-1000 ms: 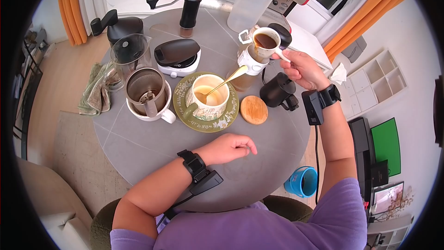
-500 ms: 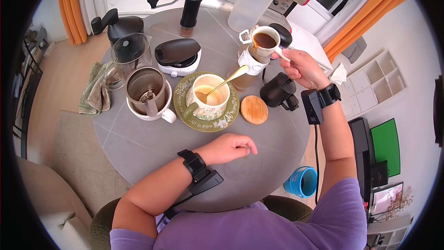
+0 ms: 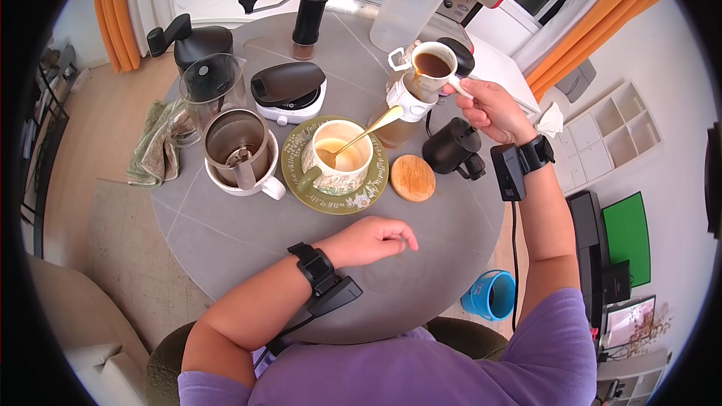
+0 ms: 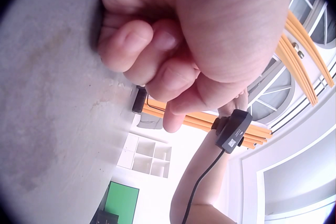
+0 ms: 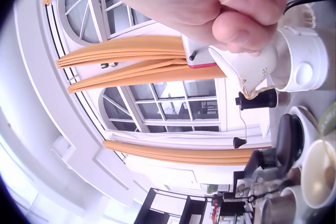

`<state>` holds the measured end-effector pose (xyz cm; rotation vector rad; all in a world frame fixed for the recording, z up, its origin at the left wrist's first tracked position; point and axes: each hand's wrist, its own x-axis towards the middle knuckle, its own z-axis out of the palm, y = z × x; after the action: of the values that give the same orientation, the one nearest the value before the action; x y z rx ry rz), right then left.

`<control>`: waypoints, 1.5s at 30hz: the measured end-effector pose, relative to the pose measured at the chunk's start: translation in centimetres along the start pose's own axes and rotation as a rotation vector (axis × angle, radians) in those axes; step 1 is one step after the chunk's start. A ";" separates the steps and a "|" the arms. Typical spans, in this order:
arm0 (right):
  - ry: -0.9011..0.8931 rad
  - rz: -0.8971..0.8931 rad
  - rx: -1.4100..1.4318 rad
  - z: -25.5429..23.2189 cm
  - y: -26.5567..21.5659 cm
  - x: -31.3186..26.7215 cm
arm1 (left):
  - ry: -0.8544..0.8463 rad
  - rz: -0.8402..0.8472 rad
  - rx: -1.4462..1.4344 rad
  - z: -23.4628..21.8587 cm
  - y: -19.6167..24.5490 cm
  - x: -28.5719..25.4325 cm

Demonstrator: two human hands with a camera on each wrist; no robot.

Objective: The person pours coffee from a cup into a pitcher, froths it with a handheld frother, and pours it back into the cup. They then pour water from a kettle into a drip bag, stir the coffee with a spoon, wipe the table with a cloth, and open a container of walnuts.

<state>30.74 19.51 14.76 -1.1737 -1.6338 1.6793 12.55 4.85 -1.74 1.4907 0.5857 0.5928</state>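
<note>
1. At your left, a steel filter [image 3: 237,139] stands in a white mug [image 3: 257,189].
2. Next, a floral cup [image 3: 350,180] sits on a green saucer [image 3: 380,173], a gold spoon [image 3: 370,135] leaning in it.
3. Nearer you, your left hand [image 3: 367,243] rests at the tabletop [image 3: 451,237], its fingers loosely curled and holding nothing.
4. Beyond the wooden lid [image 3: 413,178], the jug [image 3: 429,83] is up over the white dripper [image 3: 410,107], brown liquid inside and at its lip. You can't tell whether they touch.
5. The jug looks stiff, probably ceramic, so breakable; fairly light, but the liquid will shift its balance, and a wet wall may be slippery. The handle is the place to hold it.
6. Your right hand [image 3: 496,114] grips that handle, fingers closed round it, beside the black pitcher [image 3: 450,145].
7. The jug hides part of the dripper's inside; your fingers cover much of the handle. How full the jug is, you can't judge.
</note>
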 end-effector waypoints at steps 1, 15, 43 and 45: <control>0.003 -0.001 0.003 0.0 0.0 0.0 | 0.005 0.011 0.002 0.0 -0.1 0.0; 0.031 -0.002 -0.016 0.0 -0.1 0.0 | 0.014 0.023 0.027 0.0 0.1 -0.1; 0.071 -0.023 -0.060 0.0 -0.1 -0.2 | -0.003 0.014 -0.005 0.0 -0.1 0.0; 0.074 -0.022 -0.061 0.0 -0.1 -0.1 | -0.002 0.014 -0.001 0.0 -0.1 0.0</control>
<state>30.75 19.38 14.90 -1.2278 -1.6571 1.5635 12.59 4.88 -1.87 1.4955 0.5734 0.6020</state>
